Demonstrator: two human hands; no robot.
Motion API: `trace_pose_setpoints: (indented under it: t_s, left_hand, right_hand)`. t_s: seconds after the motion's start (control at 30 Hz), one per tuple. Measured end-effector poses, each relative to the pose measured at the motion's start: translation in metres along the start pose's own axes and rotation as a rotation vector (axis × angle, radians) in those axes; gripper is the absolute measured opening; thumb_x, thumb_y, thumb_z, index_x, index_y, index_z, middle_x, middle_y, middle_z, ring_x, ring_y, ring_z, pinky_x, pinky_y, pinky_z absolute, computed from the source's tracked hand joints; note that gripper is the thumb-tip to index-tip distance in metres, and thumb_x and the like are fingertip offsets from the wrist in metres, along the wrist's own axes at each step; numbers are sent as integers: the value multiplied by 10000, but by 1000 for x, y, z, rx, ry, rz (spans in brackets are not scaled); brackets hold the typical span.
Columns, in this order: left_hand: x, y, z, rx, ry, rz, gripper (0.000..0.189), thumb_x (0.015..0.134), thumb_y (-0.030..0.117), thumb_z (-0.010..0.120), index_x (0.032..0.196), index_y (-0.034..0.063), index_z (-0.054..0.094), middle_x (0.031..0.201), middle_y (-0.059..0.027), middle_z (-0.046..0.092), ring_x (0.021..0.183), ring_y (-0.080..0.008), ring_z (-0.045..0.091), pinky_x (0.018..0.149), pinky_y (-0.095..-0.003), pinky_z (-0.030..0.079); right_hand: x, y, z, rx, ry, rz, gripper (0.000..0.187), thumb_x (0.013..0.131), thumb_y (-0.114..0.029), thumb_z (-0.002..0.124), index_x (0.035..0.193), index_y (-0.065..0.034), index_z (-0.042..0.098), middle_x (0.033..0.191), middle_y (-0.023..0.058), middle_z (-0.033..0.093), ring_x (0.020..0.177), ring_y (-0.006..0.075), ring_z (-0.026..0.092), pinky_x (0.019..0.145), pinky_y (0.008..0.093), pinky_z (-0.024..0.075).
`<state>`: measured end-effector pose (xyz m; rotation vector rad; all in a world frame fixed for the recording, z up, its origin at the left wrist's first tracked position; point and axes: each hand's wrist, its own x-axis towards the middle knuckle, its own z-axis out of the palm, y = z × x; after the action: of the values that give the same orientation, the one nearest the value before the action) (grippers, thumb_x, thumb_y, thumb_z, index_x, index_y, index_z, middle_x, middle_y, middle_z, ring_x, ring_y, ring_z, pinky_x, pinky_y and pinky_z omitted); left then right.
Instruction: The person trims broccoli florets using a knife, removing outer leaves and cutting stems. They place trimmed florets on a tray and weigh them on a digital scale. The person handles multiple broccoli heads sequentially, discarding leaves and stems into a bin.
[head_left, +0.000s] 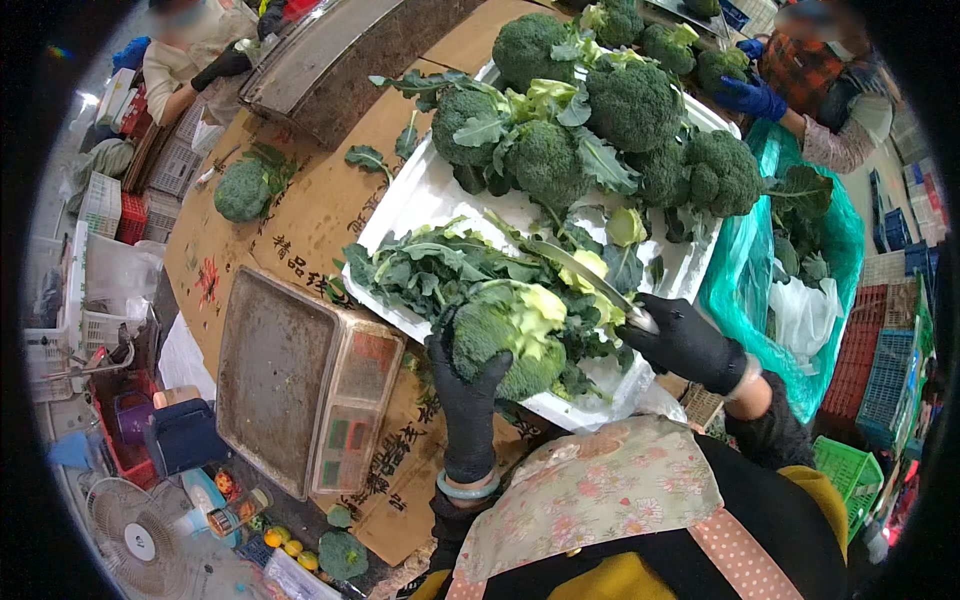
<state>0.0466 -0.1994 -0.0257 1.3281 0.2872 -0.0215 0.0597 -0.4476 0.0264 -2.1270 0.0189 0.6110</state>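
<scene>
My left hand (469, 397), in a black glove, grips a head of broccoli (487, 330) over the near edge of a white foam box (405, 202). Its pale cut stem side (544, 311) faces right. In my right hand (682, 337), also black-gloved, is a knife (592, 277), its blade pointing up and left across the box. Trimmed broccoli leaves (435, 262) lie heaped beneath the blade and behind the held head. Several whole broccoli heads (630, 97) are piled in the far part of the box.
A weighing scale (277, 375) stands left on the cardboard-covered table (315, 195). One broccoli head (244, 187) lies beyond it. A green plastic bag (739, 255) with leaves is at right. Across the table, a blue-gloved hand (750, 97) holds broccoli; another person's black-gloved hand (221, 69) is upper left.
</scene>
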Motion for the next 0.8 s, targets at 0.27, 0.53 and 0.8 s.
trace_pose_setpoints:
  t_s: [0.27, 0.53, 0.8]
  left_hand:
    - [-2, -4, 10, 11, 61, 60, 601, 778, 79, 688, 1305, 54, 399, 1223, -85, 459, 1111, -200, 462, 927, -326, 422]
    - [-4, -11, 13, 39, 24, 132, 590, 779, 68, 670, 1305, 60, 402, 1233, -95, 446, 1126, -209, 447, 928, -346, 427]
    - [4, 0, -12, -188, 51, -109, 566, 825, 170, 623, 1335, 73, 397, 1255, -94, 473, 1132, -231, 477, 920, -406, 447]
  right_hand:
    - [-26, 18, 43, 78, -82, -276, 265, 892, -221, 607, 1035, 0, 573, 561, 27, 549, 466, 86, 522, 446, 263, 410]
    - [-19, 34, 58, 12, -189, -318, 268, 880, -155, 554, 1133, -70, 574, 886, 235, 570, 675, 308, 599, 581, 396, 486]
    - [-56, 25, 34, -47, 89, -275, 265, 840, -168, 659, 1018, 9, 574, 689, 127, 581, 599, 173, 578, 570, 294, 454]
